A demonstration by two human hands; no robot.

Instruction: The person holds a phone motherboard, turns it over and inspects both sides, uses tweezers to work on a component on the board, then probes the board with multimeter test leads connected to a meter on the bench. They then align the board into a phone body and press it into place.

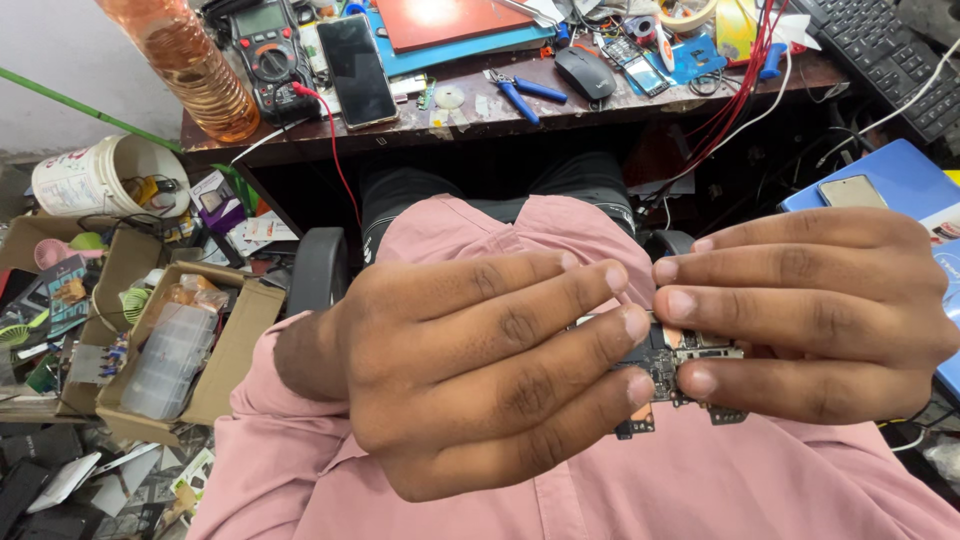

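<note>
Both hands grip a small circuit board (672, 368).
Left hand (470, 370) and right hand (810, 310) meet fingertip to fingertip, knuckles up, above the pink shirt (620, 480).

Worn wooden bench (420, 125): multimeter (268, 55), phone (357, 68), blue pliers (522, 94), mouse (586, 72).

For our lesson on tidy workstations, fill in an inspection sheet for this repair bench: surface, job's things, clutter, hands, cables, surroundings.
Surface: worn dark wooden desk, crowded.
Job's things: small circuit board held between both hands, above the lap.
Clutter: multimeter, black phone, blue-handled pliers, mouse, amber plastic bottle, tape roll, keyboard.
Hands: left hand and right hand both pinch the board with their fingertips.
Cables: red leads hang off the desk edge; white cable near the keyboard.
Surroundings: white bucket, cardboard boxes of parts on the floor.
</note>
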